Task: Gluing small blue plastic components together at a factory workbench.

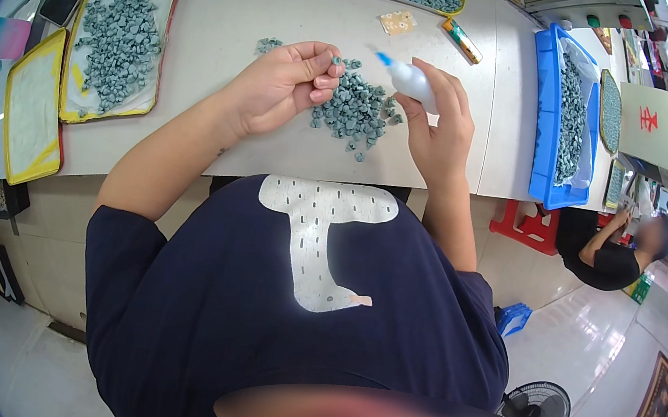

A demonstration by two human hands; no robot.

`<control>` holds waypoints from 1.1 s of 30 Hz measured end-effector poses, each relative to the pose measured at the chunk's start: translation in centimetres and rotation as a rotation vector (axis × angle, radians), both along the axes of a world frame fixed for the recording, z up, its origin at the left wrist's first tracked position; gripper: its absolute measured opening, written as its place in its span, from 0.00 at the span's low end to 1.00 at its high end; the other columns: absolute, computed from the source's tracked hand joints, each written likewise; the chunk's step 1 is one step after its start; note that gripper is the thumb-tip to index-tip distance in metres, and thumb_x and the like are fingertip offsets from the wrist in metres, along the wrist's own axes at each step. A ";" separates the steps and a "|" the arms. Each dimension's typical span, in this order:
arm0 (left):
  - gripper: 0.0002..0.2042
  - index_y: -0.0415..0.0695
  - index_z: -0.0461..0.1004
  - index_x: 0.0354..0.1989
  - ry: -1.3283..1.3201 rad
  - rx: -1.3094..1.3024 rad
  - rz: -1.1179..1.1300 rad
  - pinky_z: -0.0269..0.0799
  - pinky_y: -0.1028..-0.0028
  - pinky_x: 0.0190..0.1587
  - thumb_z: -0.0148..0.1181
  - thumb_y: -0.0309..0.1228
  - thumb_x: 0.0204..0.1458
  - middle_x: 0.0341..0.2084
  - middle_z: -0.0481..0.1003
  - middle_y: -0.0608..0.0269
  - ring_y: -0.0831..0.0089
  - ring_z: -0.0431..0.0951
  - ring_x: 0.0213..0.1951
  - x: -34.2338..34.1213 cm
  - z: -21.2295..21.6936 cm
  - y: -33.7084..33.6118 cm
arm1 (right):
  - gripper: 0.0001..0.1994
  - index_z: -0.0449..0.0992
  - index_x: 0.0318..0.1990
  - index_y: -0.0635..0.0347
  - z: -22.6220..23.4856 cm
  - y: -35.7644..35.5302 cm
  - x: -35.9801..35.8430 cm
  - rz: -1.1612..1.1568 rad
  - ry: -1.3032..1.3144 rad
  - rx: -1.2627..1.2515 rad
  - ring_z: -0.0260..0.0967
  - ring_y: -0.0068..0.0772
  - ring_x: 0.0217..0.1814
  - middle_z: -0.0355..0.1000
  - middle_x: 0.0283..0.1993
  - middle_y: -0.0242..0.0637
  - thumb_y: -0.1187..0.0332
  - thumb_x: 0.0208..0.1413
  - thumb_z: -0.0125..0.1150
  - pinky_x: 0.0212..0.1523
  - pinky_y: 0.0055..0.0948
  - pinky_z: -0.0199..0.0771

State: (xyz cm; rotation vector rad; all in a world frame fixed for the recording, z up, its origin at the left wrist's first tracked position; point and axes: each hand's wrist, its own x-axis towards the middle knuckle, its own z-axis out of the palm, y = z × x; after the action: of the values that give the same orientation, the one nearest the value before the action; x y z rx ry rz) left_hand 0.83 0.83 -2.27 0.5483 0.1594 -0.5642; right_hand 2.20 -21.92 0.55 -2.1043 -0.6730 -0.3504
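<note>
Between the thumb and fingertips of my left hand (pixel 291 85) is a small grey-green piece (pixel 336 61), pinched above the table. My right hand (pixel 443 126) is closed around a small white squeeze bottle (pixel 411 82), its blue tip tilted up and left toward the left hand. The tip and the pinched piece are apart. Beneath and between both hands lies a loose pile of similar grey-green pieces (pixel 355 110) on the white table (pixel 224 17). A few more sit just beyond my left hand.
Left stand a lined tray (pixel 75 94) of pieces, a yellow-edged tray (pixel 34 106) and a phone (pixel 62 1). A full tray (pixel 370 1) lies at the back, near an orange-green tube (pixel 462 40). Rightward are a blue basket (pixel 547 118), a red stool (pixel 524 225) and another person (pixel 611 253).
</note>
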 end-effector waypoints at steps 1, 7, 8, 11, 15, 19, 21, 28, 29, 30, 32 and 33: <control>0.07 0.37 0.67 0.41 0.004 -0.011 0.001 0.63 0.80 0.32 0.50 0.29 0.61 0.32 0.68 0.64 0.79 0.64 0.29 0.0 0.0 0.2 | 0.19 0.73 0.49 0.60 -0.1 0.0 0.0 -0.010 -0.036 -0.052 0.72 0.36 0.42 0.73 0.43 0.41 0.76 0.47 0.66 0.43 0.29 0.71; 0.08 0.37 0.65 0.42 0.003 -0.074 0.003 0.64 0.80 0.33 0.49 0.29 0.61 0.32 0.68 0.63 0.78 0.63 0.29 -0.3 -0.4 1.1 | 0.20 0.78 0.46 0.52 0.7 0.6 -0.4 -0.097 -0.193 -0.319 0.69 0.33 0.38 0.73 0.38 0.34 0.76 0.41 0.67 0.40 0.29 0.66; 0.08 0.36 0.65 0.42 -0.002 -0.078 0.001 0.64 0.79 0.33 0.49 0.29 0.61 0.32 0.68 0.63 0.78 0.63 0.29 -0.3 -0.6 1.1 | 0.20 0.78 0.46 0.52 0.9 0.7 -0.5 -0.097 -0.193 -0.320 0.69 0.33 0.38 0.73 0.38 0.34 0.76 0.41 0.67 0.40 0.29 0.66; 0.08 0.36 0.65 0.42 -0.014 -0.084 -0.002 0.64 0.79 0.33 0.50 0.28 0.61 0.33 0.68 0.62 0.78 0.63 0.29 -0.3 -0.7 1.2 | 0.21 0.78 0.46 0.49 1.2 0.8 -0.5 -0.119 -0.232 -0.380 0.68 0.28 0.37 0.73 0.36 0.30 0.75 0.40 0.67 0.40 0.28 0.62; 0.08 0.36 0.65 0.42 0.024 -0.078 0.016 0.64 0.79 0.33 0.49 0.28 0.61 0.33 0.68 0.62 0.78 0.63 0.29 -0.5 -0.6 1.2 | 0.21 0.79 0.46 0.48 1.2 0.9 -0.6 -0.134 -0.255 -0.417 0.68 0.26 0.37 0.73 0.35 0.28 0.76 0.40 0.67 0.41 0.28 0.60; 0.07 0.36 0.65 0.42 0.029 -0.059 0.007 0.64 0.79 0.33 0.49 0.28 0.61 0.33 0.68 0.62 0.78 0.63 0.29 -0.6 -0.2 1.2 | 0.21 0.79 0.46 0.47 1.3 1.0 -0.7 -0.132 -0.271 -0.426 0.69 0.27 0.38 0.73 0.36 0.28 0.77 0.40 0.66 0.41 0.29 0.60; 0.07 0.36 0.65 0.42 0.023 -0.064 0.004 0.64 0.79 0.33 0.49 0.28 0.61 0.33 0.68 0.62 0.78 0.63 0.29 -0.6 -0.2 1.2 | 0.21 0.79 0.46 0.47 1.4 1.0 -0.8 -0.136 -0.274 -0.435 0.68 0.27 0.38 0.73 0.36 0.28 0.77 0.40 0.66 0.41 0.29 0.60; 0.07 0.36 0.66 0.40 -0.002 -0.077 -0.011 0.65 0.80 0.33 0.49 0.29 0.61 0.32 0.68 0.62 0.79 0.63 0.29 -0.7 -0.2 1.1 | 0.22 0.78 0.46 0.47 2.0 0.9 -1.1 -0.156 -0.287 -0.470 0.68 0.28 0.39 0.72 0.37 0.30 0.78 0.40 0.66 0.42 0.30 0.61; 0.07 0.36 0.66 0.40 0.000 -0.079 -0.006 0.65 0.80 0.33 0.49 0.29 0.61 0.32 0.68 0.62 0.79 0.63 0.29 -0.8 -0.1 1.1 | 0.21 0.78 0.46 0.48 2.0 0.8 -1.1 -0.155 -0.252 -0.418 0.69 0.29 0.40 0.72 0.37 0.31 0.78 0.41 0.66 0.43 0.30 0.62; 0.07 0.36 0.66 0.40 0.003 -0.081 0.000 0.65 0.80 0.33 0.50 0.29 0.61 0.32 0.68 0.62 0.79 0.63 0.29 -0.8 0.0 1.0 | 0.21 0.78 0.47 0.49 2.0 0.7 -1.0 -0.153 -0.217 -0.366 0.69 0.30 0.40 0.72 0.38 0.33 0.78 0.41 0.66 0.43 0.30 0.63; 0.07 0.36 0.67 0.40 -0.006 -0.088 -0.001 0.65 0.80 0.33 0.50 0.29 0.61 0.32 0.68 0.62 0.79 0.63 0.29 -0.8 0.1 1.0 | 0.21 0.78 0.47 0.50 1.7 0.3 -0.7 -0.150 -0.182 -0.313 0.69 0.32 0.40 0.72 0.38 0.34 0.78 0.42 0.66 0.43 0.30 0.64; 0.07 0.36 0.67 0.40 -0.015 -0.098 -0.005 0.65 0.80 0.33 0.50 0.29 0.61 0.32 0.68 0.62 0.79 0.64 0.29 -0.8 0.2 1.0 | 0.20 0.77 0.47 0.53 1.4 0.0 -0.6 -0.146 -0.118 -0.214 0.69 0.32 0.42 0.72 0.40 0.35 0.78 0.44 0.65 0.44 0.30 0.65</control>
State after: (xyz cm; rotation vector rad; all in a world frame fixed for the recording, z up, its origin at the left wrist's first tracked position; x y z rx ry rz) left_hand 0.05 1.83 -2.11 0.4579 0.1156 -0.5698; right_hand 1.65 -21.88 1.99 -2.3580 -0.6499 -0.5065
